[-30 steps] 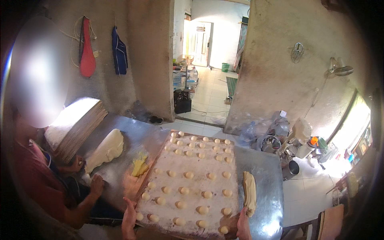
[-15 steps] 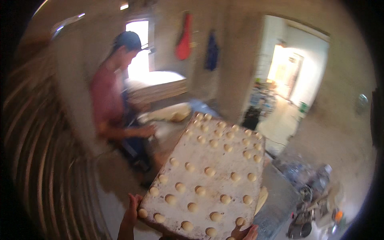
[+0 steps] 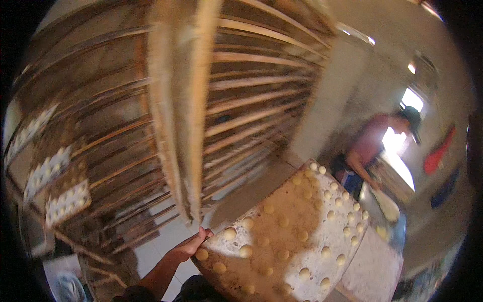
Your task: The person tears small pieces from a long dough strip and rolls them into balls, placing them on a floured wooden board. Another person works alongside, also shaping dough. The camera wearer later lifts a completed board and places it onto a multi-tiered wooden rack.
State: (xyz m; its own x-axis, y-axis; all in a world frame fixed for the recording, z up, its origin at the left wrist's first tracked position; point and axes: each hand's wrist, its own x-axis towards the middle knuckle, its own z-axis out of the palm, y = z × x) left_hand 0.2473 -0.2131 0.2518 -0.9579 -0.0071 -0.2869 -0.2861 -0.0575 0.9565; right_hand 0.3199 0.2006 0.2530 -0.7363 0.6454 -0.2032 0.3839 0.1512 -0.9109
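Observation:
A large, flat, flour-dusted tray [image 3: 308, 255] tilts in front of me, its surface dotted with several small round dough balls [image 3: 230, 233]. My left hand [image 3: 190, 246] grips its near left edge, thumb at the rim and the other fingers partly hidden. A brown shadow lies across the tray's middle. My right hand is out of the picture.
A tall wooden rack [image 3: 198, 110] with many slats stands ahead and left. On its left side are several boards of dough balls [image 3: 68, 204]. At right, a person [image 3: 372, 138] in a red shirt works by a pale dough piece [image 3: 386, 207]. A table [image 3: 375, 259] lies beyond the tray.
My view has swung left, so the rack now fills the middle and the person appears at the right. The tray has turned along with me, and my right hand has left view.

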